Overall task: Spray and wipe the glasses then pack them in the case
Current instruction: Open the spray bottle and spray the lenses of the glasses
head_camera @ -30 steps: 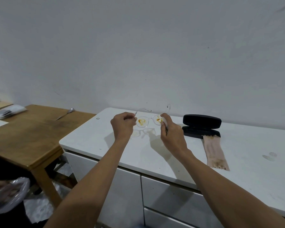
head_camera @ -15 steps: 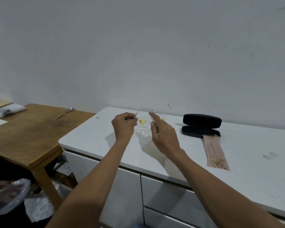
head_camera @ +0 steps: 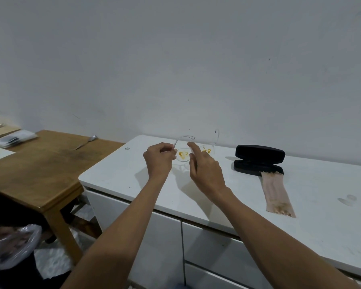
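Clear-framed glasses [head_camera: 183,155] with orange-brown smears on both lenses are held above the white cabinet top [head_camera: 313,197]. My left hand [head_camera: 158,158] pinches them at the left hinge, its temple arm curving up behind. My right hand [head_camera: 204,167] is beside the bridge with fingers relaxed and the index finger stretched toward the frame, hiding part of the right lens. A black glasses case [head_camera: 258,159] stands open to the right. A beige cloth [head_camera: 276,193] lies flat in front of the case, its top edge touching it.
A wooden table [head_camera: 35,170] adjoins the cabinet on the left, with a spoon [head_camera: 86,141] and folded papers [head_camera: 15,138] on it. A plastic-lined bin [head_camera: 13,247] sits low at the left. Drawer fronts [head_camera: 217,255] run below the top.
My right hand has let go of the right side of the glasses and opened, drifting left toward the bridge. My left hand keeps its hold.
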